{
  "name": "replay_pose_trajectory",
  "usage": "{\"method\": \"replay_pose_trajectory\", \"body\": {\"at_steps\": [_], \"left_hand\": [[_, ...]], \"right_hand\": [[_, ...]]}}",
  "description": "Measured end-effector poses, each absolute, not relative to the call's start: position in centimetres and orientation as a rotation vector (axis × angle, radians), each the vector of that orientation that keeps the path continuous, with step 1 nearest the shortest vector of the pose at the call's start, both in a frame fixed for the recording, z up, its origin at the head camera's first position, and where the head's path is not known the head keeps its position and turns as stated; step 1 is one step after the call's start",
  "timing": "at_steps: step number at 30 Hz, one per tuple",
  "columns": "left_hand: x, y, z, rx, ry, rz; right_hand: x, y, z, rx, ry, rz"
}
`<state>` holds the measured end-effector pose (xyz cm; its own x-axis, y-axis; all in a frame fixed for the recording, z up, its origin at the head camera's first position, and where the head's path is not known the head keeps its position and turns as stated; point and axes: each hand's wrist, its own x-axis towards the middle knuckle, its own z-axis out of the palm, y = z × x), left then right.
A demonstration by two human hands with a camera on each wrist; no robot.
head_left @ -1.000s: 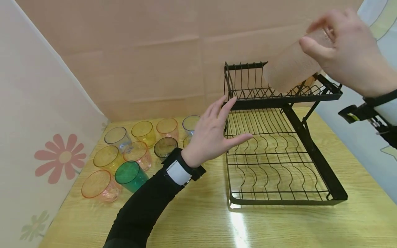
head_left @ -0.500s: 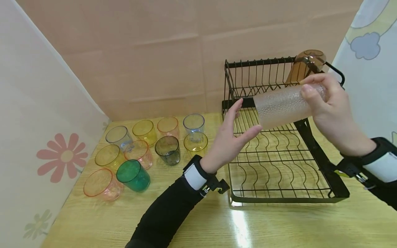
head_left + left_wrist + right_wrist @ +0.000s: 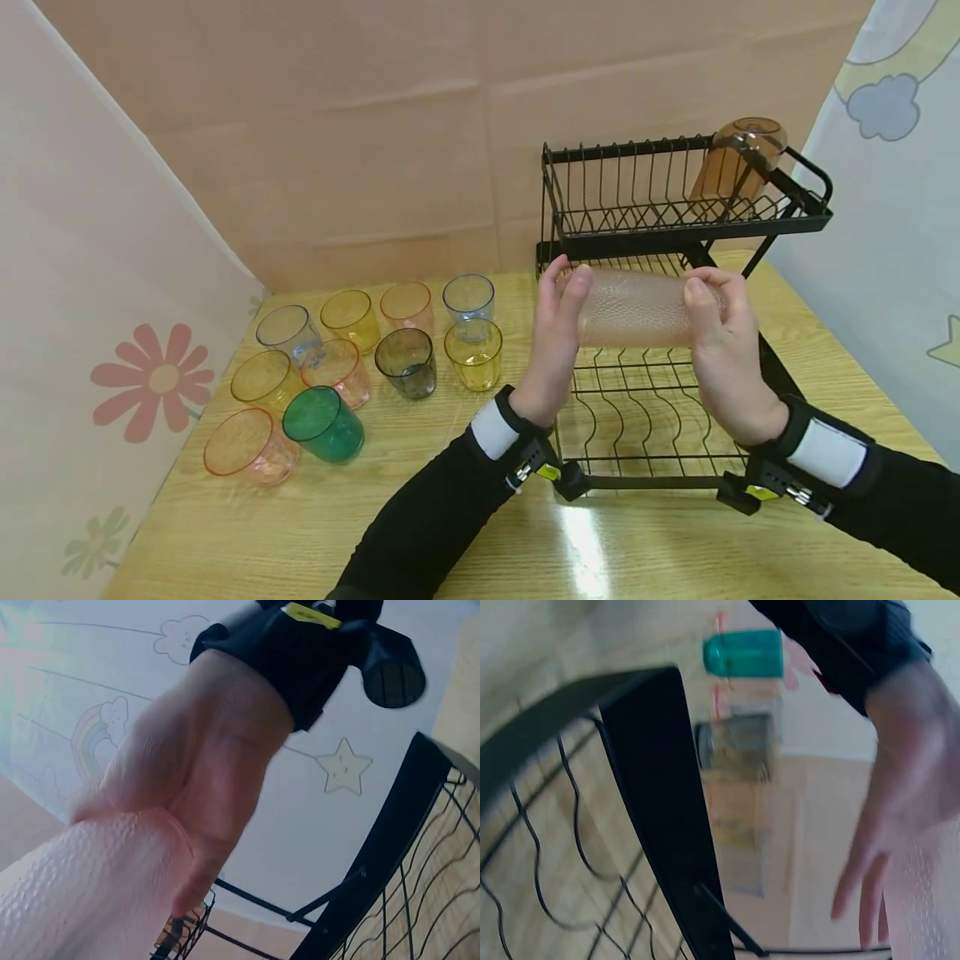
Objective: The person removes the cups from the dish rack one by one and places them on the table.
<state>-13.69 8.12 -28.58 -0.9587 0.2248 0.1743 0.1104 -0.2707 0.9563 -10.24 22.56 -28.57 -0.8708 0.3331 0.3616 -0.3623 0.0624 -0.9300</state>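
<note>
A tall clear tumbler (image 3: 636, 308) with a pebbled surface lies sideways in the air, over the lower tier of a black dish rack (image 3: 645, 482). My left hand (image 3: 550, 358) holds one end, thumb on the near side. At the other end my right hand (image 3: 729, 358) grips it, thumb likewise on the near side. The left wrist view shows the right hand (image 3: 195, 765) wrapped about the end of the tumbler (image 3: 97, 892). In the right wrist view the left hand (image 3: 911, 780) is at the tumbler's (image 3: 922, 915) other end.
An amber pitcher (image 3: 738, 162) stands upside down at the right of the rack's upper tier. Several coloured glasses stand left of the rack, among them a green glass (image 3: 324, 425), a grey glass (image 3: 406, 363) and a yellow glass (image 3: 474, 354).
My right hand has come down and left with the tumbler from above the upper tier, levelling it. The left hand has moved right and taken hold of the tumbler's free end.
</note>
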Motion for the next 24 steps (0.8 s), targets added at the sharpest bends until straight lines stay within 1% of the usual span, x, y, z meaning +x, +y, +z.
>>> {"method": "replay_pose_trajectory", "body": {"at_steps": [4, 11, 19, 24], "left_hand": [[-13.5, 8.6, -28.7, 0.313, 1.781, 2.495], [-13.6, 8.9, -29.1, 0.193, 1.711, 2.677], [-13.7, 8.3, -29.5, 0.228, 1.694, 2.812], [-13.8, 7.4, -30.1, 0.202, 1.737, 2.793]], "right_hand": [[-9.9, 21.4, -29.1, 0.035, -1.842, 1.841], [-9.3, 19.8, -29.9, 0.042, -1.801, 1.863], [-8.9, 19.0, -30.3, 0.079, -1.817, 1.895], [-9.0, 19.4, -30.5, 0.116, -1.997, 1.829]]}}
